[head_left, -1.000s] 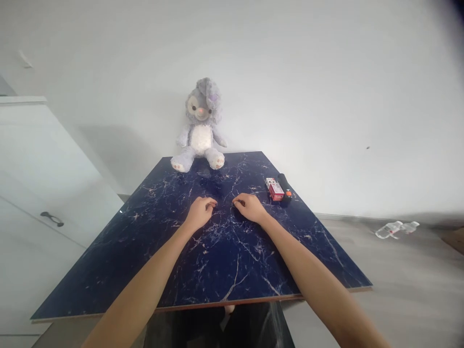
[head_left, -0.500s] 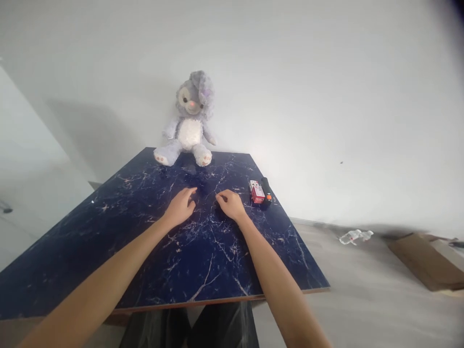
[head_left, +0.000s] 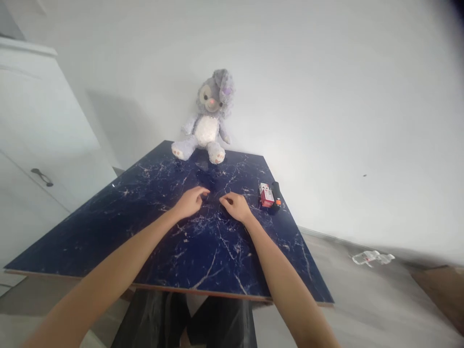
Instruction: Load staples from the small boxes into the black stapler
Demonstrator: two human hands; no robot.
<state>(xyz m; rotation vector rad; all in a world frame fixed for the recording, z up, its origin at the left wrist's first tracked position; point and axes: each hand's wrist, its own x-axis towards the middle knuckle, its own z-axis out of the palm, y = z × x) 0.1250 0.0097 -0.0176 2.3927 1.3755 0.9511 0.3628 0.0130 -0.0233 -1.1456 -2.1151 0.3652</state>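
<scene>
Over the middle of the dark blue marbled table, my left hand is bent at the knuckles. Its fingers point right, with a small gap to the thumb, and I see nothing in it. Just to its right, my right hand is closed, thumb and fingertips pressed together. Anything small between those tips is hidden from me. The two hands are apart. Nearest to my right hand is a small red and white box, beside a black cylindrical object with an orange part. Neither is touched.
A grey plush rabbit sits at the table's far edge against the wall. White cabinet doors stand on the left. On the floor to the right lie clear plastic bottles and brown cardboard.
My left hand's fingers have curled in, narrowing the gap to the thumb, and the hands are closer together. The view has turned left, showing more of the cabinet. My right hand stays closed.
</scene>
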